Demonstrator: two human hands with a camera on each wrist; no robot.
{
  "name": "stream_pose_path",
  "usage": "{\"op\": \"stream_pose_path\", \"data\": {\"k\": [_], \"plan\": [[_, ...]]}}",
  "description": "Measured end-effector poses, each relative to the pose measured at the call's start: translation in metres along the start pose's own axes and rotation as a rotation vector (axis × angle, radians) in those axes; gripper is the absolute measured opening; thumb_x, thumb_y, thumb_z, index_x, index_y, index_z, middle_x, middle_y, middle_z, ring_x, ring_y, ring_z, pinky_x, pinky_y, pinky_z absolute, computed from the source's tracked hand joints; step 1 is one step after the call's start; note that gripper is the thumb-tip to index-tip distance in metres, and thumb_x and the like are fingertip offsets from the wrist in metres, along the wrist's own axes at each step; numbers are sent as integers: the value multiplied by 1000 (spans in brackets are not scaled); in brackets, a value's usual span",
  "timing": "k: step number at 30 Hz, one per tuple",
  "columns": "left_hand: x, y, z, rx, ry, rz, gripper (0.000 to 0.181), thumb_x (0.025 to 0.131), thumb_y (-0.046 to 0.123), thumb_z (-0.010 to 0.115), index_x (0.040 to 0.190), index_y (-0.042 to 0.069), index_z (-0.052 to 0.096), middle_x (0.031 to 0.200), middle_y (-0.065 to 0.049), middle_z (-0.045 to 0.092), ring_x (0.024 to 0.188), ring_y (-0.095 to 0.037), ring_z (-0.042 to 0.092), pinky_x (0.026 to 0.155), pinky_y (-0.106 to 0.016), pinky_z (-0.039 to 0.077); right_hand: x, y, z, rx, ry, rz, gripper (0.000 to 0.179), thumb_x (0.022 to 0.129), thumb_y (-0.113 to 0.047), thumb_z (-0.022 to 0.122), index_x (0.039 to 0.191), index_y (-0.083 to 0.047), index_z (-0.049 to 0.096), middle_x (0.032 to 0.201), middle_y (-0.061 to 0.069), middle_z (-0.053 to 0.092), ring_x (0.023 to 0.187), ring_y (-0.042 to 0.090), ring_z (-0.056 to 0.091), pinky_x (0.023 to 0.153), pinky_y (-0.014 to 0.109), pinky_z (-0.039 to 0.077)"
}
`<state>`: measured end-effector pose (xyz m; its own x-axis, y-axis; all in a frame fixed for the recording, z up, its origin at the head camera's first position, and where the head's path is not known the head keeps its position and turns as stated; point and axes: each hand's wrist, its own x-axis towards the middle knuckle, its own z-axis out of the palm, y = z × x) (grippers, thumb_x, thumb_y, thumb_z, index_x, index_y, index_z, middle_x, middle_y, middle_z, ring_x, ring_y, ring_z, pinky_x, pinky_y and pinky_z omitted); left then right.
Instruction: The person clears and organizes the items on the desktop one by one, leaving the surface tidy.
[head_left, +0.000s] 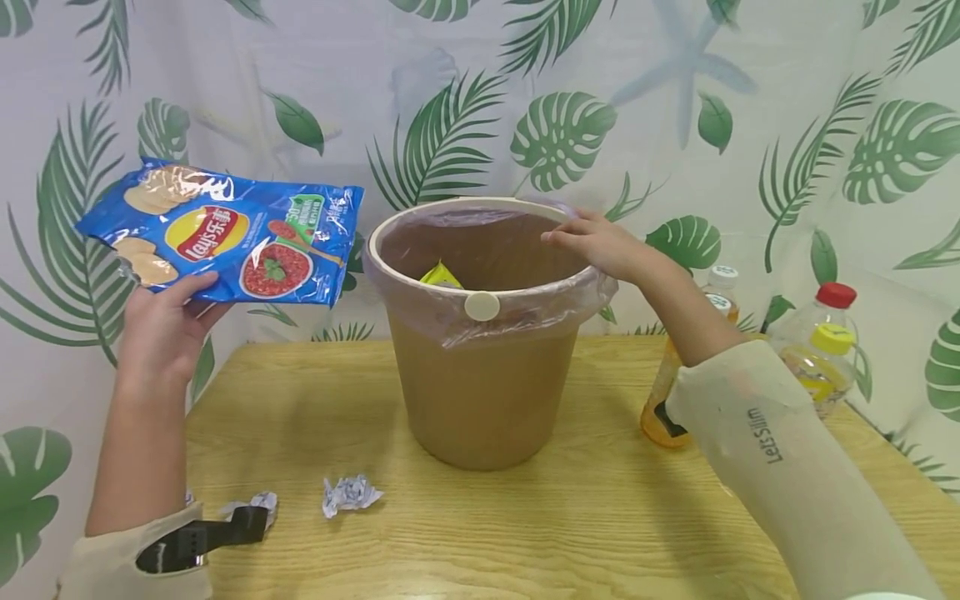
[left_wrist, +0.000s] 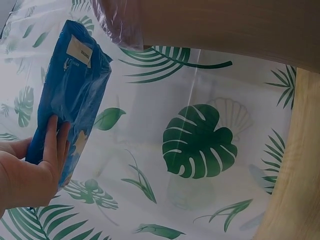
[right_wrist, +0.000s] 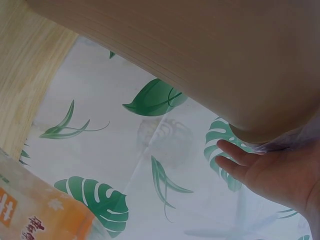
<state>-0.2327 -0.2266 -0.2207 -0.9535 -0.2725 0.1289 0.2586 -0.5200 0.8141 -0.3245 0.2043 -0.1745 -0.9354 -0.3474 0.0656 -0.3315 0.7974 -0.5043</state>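
Observation:
My left hand grips a blue Lay's potato chip bag by its lower left edge, holding it up to the left of the bin. In the left wrist view, fingers lie along the back of the bag. A brown trash bin with a clear plastic liner folded over its rim stands upright on the table. My right hand is at the bin's right rim, its fingers loosely extended over the edge. Inside the bin, a yellow wrapper shows at the left; the bottom is hidden.
Crumpled paper balls lie on the wooden table at the front left. Right of the bin stand several plastic bottles, including an orange drink bottle and bottles with a red cap and a yellow cap. A leaf-patterned curtain hangs behind.

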Motion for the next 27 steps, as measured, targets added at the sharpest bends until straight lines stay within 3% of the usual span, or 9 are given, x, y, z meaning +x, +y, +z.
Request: {"op": "stream_pose_path", "data": {"k": [27], "plan": [[-2, -11, 49, 96, -98, -20, 76, 83, 14, 68, 145, 19, 24, 137, -6, 36, 121, -24, 43, 81, -27, 47, 3, 3, 0, 4, 11, -18, 53, 97, -40, 38, 131, 1, 48, 150, 19, 4, 135, 38, 3, 105, 54, 7]]}}
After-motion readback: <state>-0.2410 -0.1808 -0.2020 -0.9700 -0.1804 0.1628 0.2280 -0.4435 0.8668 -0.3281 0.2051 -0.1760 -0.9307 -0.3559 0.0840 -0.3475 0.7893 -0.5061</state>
